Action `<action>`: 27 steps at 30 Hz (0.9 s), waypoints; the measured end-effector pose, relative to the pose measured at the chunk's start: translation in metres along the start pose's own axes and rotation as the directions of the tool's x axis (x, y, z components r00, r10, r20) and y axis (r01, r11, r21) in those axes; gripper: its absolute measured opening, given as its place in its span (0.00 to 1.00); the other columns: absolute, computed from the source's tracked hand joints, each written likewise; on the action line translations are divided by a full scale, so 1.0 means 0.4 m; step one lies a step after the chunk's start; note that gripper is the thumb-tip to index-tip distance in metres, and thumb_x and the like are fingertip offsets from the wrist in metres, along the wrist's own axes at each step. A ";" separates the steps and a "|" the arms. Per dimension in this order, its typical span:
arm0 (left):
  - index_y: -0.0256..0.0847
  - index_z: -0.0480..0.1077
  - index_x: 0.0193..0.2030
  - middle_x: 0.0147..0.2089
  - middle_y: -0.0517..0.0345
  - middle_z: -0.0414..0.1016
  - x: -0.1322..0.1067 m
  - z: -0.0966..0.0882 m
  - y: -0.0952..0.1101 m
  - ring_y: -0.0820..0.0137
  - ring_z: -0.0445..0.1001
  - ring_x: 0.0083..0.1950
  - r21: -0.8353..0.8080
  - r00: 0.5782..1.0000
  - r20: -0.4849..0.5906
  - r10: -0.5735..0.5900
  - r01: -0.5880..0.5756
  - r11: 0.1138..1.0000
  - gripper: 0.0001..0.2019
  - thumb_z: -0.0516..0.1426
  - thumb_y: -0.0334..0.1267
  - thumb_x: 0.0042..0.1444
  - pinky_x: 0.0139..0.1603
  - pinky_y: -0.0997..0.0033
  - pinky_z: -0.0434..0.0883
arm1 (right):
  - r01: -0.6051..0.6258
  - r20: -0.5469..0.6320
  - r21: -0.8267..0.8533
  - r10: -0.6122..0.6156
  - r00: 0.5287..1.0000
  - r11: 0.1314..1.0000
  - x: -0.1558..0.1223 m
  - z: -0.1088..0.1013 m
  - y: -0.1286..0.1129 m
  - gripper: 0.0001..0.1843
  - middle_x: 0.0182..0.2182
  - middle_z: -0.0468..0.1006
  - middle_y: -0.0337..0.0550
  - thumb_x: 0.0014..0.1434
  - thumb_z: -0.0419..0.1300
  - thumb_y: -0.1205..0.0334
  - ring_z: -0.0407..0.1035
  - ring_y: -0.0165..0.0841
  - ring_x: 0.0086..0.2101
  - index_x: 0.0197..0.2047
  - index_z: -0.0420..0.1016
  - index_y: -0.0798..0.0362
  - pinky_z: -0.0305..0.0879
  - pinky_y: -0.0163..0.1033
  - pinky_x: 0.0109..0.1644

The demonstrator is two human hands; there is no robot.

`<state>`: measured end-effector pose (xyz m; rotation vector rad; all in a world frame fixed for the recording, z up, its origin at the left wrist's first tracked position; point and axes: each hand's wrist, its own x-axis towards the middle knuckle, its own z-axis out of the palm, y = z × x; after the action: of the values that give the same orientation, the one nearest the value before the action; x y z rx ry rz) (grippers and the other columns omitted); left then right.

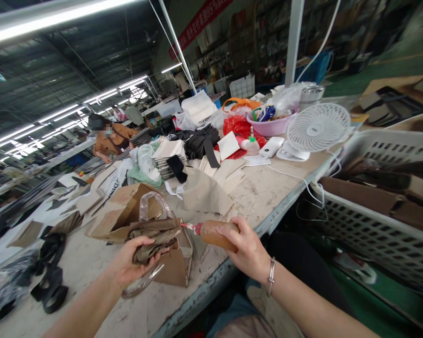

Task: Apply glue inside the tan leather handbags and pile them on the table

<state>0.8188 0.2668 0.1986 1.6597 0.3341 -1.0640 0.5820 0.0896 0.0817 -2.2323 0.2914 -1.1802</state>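
My right hand (246, 246) is wrapped round an amber squeeze bottle (215, 234), tipped on its side with its red nozzle pointing left. The nozzle's tip is at the upper edge of a brown bag (174, 268), seemingly touching it; I cannot tell if glue is coming out. In my left hand (136, 263) is a bunched olive-brown cloth (151, 241), gripped between thumb and fingers at the bag's opening. A clear plastic-wrapped handle (144, 283) loops out below that hand, and a second wrapped handle (155, 199) arches above the bag.
Behind the bag lies an open cardboard box (121, 206). Farther back are beige sheets (204, 191), a white fan (317, 127), a pink basin (273, 124) and a green-tipped bottle (251, 144). A white crate (370, 230) stands beyond the table's right edge. Another person (112, 136) works at far left.
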 end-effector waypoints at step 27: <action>0.24 0.69 0.43 0.30 0.37 0.78 -0.052 -0.001 -0.004 0.69 0.73 0.22 -0.026 1.000 0.017 -0.025 0.026 0.999 0.13 0.54 0.27 0.50 0.18 0.79 0.70 | -0.295 -0.074 0.413 0.355 0.932 0.861 -0.046 -0.018 0.026 0.21 0.46 0.69 0.47 0.54 0.64 0.62 0.69 0.37 0.44 0.51 0.69 0.48 0.71 0.41 0.47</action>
<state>0.8064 0.2739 0.2137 1.6268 0.3580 -1.0874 0.5662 0.0867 0.0662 -1.6690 0.4297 -1.1047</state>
